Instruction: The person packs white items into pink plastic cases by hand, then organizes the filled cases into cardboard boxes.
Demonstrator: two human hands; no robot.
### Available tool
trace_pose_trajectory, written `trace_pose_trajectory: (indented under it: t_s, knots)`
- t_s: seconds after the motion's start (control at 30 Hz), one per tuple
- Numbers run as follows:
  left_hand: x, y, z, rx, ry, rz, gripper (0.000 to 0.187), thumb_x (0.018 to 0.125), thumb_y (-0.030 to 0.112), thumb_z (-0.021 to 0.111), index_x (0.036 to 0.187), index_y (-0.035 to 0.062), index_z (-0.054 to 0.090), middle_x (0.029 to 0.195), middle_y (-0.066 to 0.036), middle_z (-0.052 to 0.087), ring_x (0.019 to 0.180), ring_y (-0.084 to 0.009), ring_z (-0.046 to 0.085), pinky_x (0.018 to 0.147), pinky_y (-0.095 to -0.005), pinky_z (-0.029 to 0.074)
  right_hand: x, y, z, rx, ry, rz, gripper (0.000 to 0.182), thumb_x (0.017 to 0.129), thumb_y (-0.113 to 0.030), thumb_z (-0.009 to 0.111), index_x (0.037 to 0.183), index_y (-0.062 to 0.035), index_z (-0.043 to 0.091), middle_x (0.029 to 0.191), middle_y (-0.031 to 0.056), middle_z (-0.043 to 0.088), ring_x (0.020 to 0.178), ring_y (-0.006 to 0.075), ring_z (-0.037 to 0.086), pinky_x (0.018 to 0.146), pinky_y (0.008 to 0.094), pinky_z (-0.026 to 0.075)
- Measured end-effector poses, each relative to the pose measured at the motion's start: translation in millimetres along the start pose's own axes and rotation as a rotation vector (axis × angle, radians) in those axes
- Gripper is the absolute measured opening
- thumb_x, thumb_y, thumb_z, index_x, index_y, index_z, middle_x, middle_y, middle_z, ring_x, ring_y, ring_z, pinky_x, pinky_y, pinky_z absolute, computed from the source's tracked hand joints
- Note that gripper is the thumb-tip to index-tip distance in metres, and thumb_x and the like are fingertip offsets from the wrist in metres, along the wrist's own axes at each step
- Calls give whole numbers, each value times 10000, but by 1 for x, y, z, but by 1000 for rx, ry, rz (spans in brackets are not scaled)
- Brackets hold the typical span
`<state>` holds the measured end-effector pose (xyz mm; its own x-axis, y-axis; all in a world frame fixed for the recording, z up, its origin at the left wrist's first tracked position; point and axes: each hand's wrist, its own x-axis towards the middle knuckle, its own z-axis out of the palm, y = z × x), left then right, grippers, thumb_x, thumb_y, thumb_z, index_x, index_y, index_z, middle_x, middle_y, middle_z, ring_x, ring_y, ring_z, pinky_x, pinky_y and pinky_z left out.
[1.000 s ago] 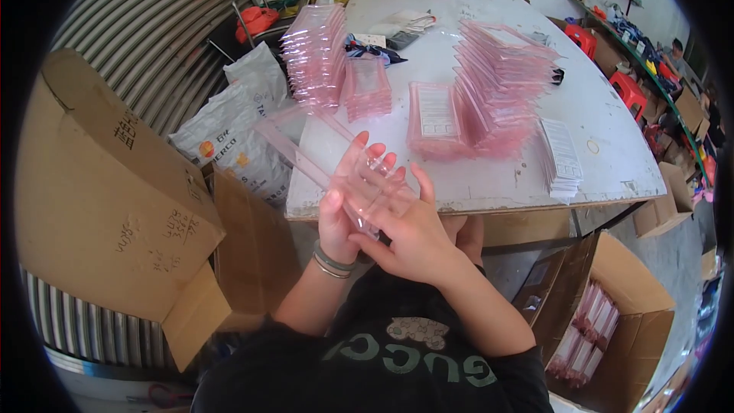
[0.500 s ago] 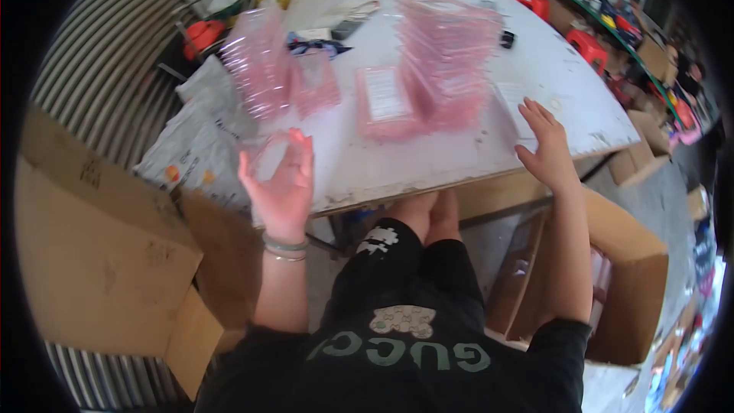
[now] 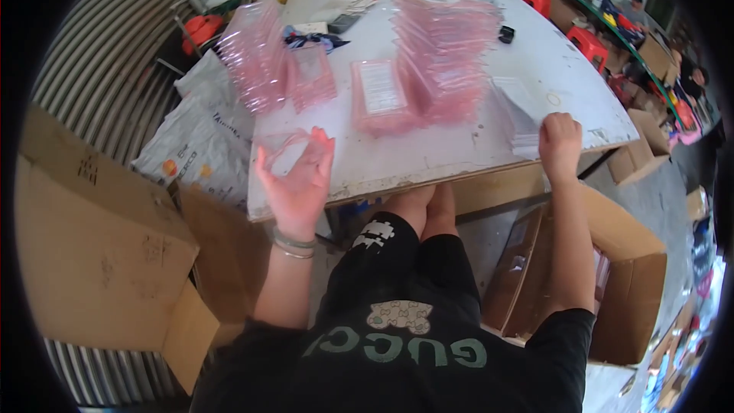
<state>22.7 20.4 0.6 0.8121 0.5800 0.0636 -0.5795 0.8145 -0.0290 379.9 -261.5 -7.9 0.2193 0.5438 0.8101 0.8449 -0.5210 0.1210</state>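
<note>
My left hand (image 3: pixel 297 187) is at the table's near left edge, its fingers curled round a clear pinkish plastic pouch (image 3: pixel 281 145). Over the right side of the table, my right hand (image 3: pixel 561 145) has its fingers drawn together beside a stack of white printed sheets (image 3: pixel 518 111); whatever may be between the fingertips is hidden. A tall stack of pink plastic pouches (image 3: pixel 447 53) stands mid-table, with a lower pile (image 3: pixel 380 95) in front of it, topped by a white sheet. More pink pouches (image 3: pixel 256 53) are piled on the left, next to a small pile (image 3: pixel 311 76).
Open cardboard boxes stand on the floor at left (image 3: pixel 99 237) and right (image 3: pixel 631 298). A grey plastic sack (image 3: pixel 206 130) leans by the table's left side. Red stools (image 3: pixel 587 46) and a person (image 3: pixel 633 9) are at the far right.
My right hand has closed its fingers and shifted slightly right and down beside the white sheets. My left hand has moved a little to the right with the pouch.
</note>
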Motion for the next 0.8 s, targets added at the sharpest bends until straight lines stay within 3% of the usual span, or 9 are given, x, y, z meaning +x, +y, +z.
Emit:
trace_pose_trajectory:
  t_s: [0.13, 0.2, 0.27, 0.33, 0.37, 0.47, 0.53, 0.57, 0.8]
  knots:
    - [-2, -8, 7, -11, 82, 9, 822, 800, 472, 772, 1291, -59, 381, 1287, -208, 448, 1265, -339, 462, 1159, -511, 371, -7, 11, 18, 50, -230, -53, 108, 756, -12, 611, 805, -87, 551, 775, 84, 588, 788, 290, 601, 729, 410, 459]
    - [-3, -5, 5, -6, 45, 10, 900, 812, 443, 773, 1374, -70, 292, 1338, -226, 433, 1293, -357, 445, 1181, -501, 344, -7, 9, 10, 113, -217, -70, 104, 765, -5, 596, 812, -87, 552, 762, 92, 574, 778, 300, 597, 719, 418, 461]
    - [-5, -2, 3, -7, 45, 21, 935, 821, 432, 769, 1416, -69, 250, 1367, -234, 424, 1310, -365, 435, 1192, -497, 330, 13, -5, -32, -113, -54, -16, 115, 791, 16, 600, 864, -71, 615, 780, 104, 628, 756, 305, 618, 687, 430, 486]
    - [-6, -1, 4, -11, 81, 31, 923, 827, 441, 761, 1417, -58, 257, 1372, -233, 421, 1314, -362, 431, 1193, -499, 329, 23, -19, -71, -40, 206, 113, 242, 887, 38, 627, 1098, -59, 699, 1021, 123, 731, 893, 246, 716, 798, 340, 558]
    - [-5, -2, 5, 1, 92, 35, 878, 827, 468, 747, 1376, -54, 303, 1355, -227, 426, 1302, -358, 439, 1181, -505, 341, 25, -44, -96, 213, 231, 417, 199, 931, 15, 618, 1116, -4, 688, 1070, 152, 731, 957, 213, 721, 857, 337, 563]
    - [1, -11, 3, 111, 70, 33, 794, 832, 548, 699, 1282, -40, 412, 1323, -214, 438, 1282, -347, 452, 1157, -517, 359, 32, -117, -128, 935, 425, 101, 184, 953, 38, 536, 1106, 63, 635, 1031, 273, 703, 875, 305, 731, 771, 388, 597]
    - [4, -15, -5, 278, -8, 47, 782, 841, 597, 659, 1259, -30, 449, 1328, -213, 443, 1288, -342, 446, 1160, -517, 342, 47, -148, -135, 970, 291, -164, 189, 889, 22, 568, 1066, 49, 629, 956, 242, 720, 789, 318, 727, 675, 370, 587]
    - [-5, -23, 12, 12, 82, -116, 812, 848, 659, 598, 1267, -23, 463, 1327, -206, 456, 1290, -332, 442, 1161, -514, 318, 54, -164, -138, 996, 215, -293, 195, 858, 14, 584, 1046, 41, 626, 919, 226, 728, 746, 324, 725, 627, 361, 582]
    - [-10, -27, 22, 318, 12, 6, 899, 851, 681, 555, 1296, -90, 428, 1291, -184, 503, 1280, -321, 457, 1143, -519, 334, 65, -189, -112, 752, 233, -521, 254, 685, -49, 677, 917, 33, 611, 907, 194, 693, 742, 283, 705, 591, 321, 558]
